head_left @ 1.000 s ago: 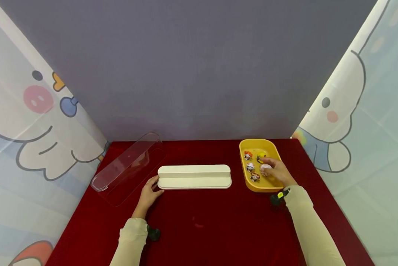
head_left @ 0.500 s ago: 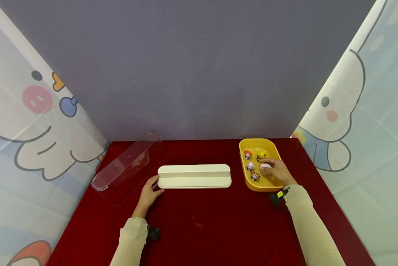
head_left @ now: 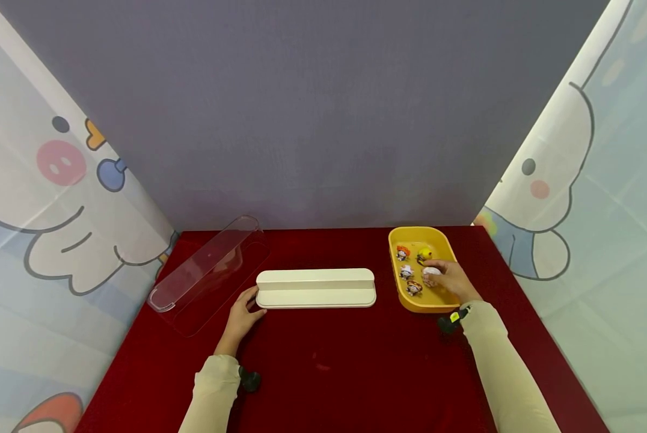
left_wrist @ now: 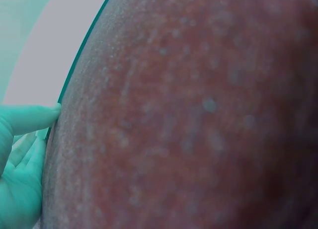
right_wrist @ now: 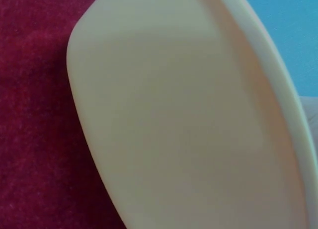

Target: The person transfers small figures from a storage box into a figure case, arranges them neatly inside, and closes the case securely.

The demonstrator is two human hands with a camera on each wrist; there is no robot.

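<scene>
Figurines point(head_left: 413, 288) sit in a yellow tray point(head_left: 430, 308), apparently all still to be moved, none on the cream stand point(head_left: 316, 297) a relaxed left hand point(head_left: 241, 315) touches; whether the right hand point(head_left: 453, 281) grips one is unclear.

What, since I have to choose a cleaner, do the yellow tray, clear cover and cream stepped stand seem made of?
Yellow tray: probably moulded plastic, satin; smooth, rounded walls.
Clear cover: likely glossy plastic; red tabletop shows through, edges catch light; glass possible.
Cream stepped stand: perhaps plastic, matte-looking; even colour, rounded corners; painted wood possible.
</scene>
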